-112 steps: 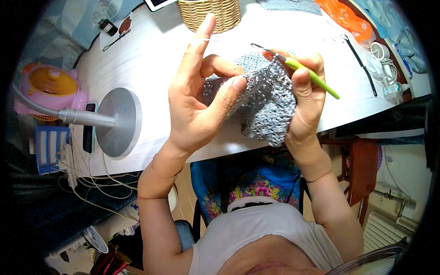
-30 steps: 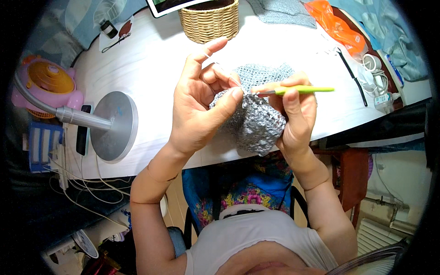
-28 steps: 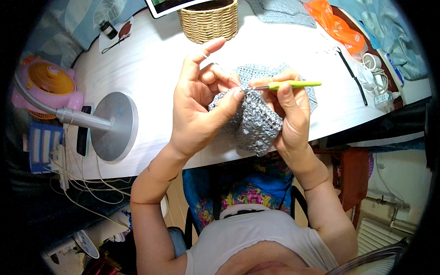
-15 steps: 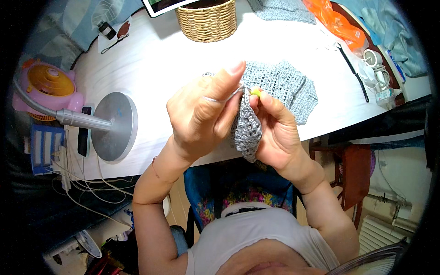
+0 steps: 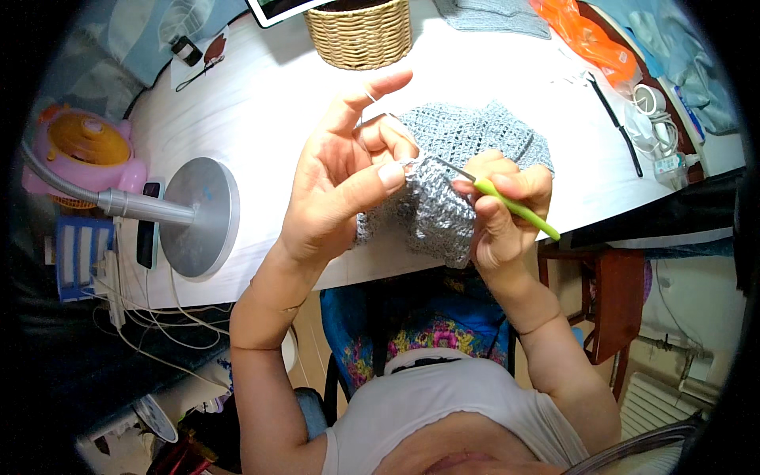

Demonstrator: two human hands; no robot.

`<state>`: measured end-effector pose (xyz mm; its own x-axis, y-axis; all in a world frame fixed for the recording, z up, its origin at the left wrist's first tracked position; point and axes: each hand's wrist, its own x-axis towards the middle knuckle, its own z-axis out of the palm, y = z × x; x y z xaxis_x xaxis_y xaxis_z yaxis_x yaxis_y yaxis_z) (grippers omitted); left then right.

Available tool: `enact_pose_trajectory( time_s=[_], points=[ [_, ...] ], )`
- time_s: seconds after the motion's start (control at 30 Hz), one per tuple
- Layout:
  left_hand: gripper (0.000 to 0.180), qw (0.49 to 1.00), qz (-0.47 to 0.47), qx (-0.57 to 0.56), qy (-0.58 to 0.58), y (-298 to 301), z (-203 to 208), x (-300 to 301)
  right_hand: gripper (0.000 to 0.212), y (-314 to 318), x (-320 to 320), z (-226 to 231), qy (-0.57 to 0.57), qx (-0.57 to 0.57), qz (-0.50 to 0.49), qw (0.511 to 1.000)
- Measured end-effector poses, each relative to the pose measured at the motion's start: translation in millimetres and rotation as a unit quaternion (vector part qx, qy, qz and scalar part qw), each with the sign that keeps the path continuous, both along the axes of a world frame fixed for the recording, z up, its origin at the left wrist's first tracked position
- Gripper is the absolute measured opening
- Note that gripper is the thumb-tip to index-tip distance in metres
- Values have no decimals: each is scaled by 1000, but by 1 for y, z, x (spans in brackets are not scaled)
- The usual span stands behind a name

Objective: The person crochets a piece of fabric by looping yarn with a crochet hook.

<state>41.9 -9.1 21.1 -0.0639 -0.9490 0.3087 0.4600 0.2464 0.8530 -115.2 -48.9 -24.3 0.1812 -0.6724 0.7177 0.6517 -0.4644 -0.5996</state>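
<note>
Between my two hands hangs a grey piece of crochet work [image 5: 439,218], its upper edge pinched by my left hand [image 5: 336,174]. The left thumb and middle fingers are closed on that edge. My left index finger points up and away, with a strand of grey yarn [image 5: 370,96] running over it. In my right hand [image 5: 511,198] is a crochet hook [image 5: 518,208] with a green handle, gripped between thumb and fingers. Its thin metal shaft points left, with the tip at the top edge of the fabric. More of the grey openwork [image 5: 467,127] lies on the table behind my hands.
A silver lamp base [image 5: 198,218] stands on the left of the white table, beside a pink fan [image 5: 83,150]. At the back are a wicker basket [image 5: 360,36] and folded grey knitwear [image 5: 495,17]. An orange bag [image 5: 586,39] and a black stick-like tool [image 5: 616,127] lie right.
Both hands have turned and moved slightly apart, opening the fabric out between them. The hook's green handle now shows in full, and my left index finger has lifted away with the yarn.
</note>
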Motion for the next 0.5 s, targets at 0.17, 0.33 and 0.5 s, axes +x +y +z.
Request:
enact_pose_trajectory(
  time_s=[0.17,0.33,0.5],
  points=[
    [65,999,-8,48,18,0,3,-2,18,-2,-4,0,34,-34,6,999],
    [54,998,-26,42,35,-2,-4,1,16,3,-2,5,-51,124,135,982],
    [45,999,36,-2,-32,0,-3,-5,11,3,3,12,-68,311,245,916]
  ],
)
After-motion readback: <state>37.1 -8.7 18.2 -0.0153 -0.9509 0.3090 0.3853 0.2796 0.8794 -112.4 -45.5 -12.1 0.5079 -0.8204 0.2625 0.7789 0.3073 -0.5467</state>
